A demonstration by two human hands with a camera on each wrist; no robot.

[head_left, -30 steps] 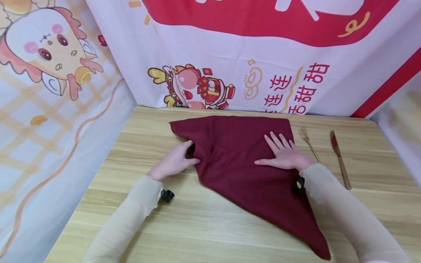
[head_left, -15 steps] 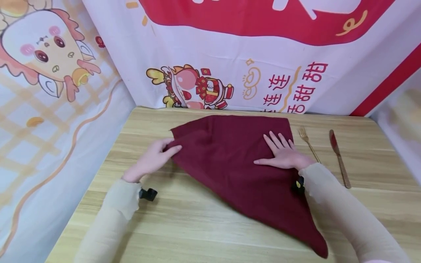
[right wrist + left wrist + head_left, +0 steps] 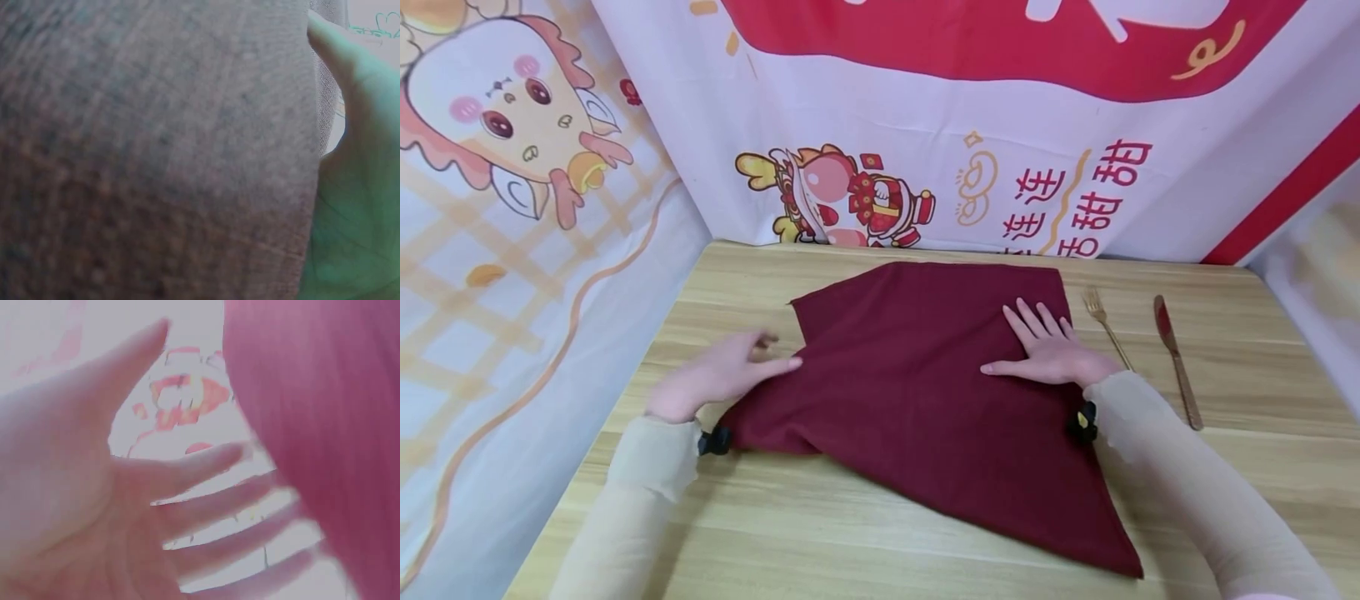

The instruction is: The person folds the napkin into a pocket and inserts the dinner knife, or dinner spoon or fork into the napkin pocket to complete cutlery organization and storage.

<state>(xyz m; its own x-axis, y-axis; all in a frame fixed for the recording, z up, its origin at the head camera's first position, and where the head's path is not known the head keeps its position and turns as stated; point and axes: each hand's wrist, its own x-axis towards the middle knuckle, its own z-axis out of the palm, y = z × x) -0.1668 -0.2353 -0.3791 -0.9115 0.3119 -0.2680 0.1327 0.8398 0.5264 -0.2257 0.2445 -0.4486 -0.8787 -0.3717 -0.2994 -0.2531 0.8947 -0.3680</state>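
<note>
Napkin [image 3: 925,392], dark red, folded flat at desk [image 3: 820,533] centre; long axis runs far-left to near-right corner.
R hand [image 3: 1048,350] flat, fingers straight, pressing far-right part. L hand [image 3: 722,371] fingers extended, loose, touching napkin's left edge, napkin lying to its right. Fork [image 3: 1103,327] & knife [image 3: 1176,360] toward right edge.

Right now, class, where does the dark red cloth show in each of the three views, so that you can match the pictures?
Head: the dark red cloth lies spread across the middle of the wooden table.
Left wrist: it fills the right side, blurred, beside the left hand.
Right wrist: it fills the left and middle.
Shared landmark: the cartoon backdrop, also blurred in the left wrist view.
</note>
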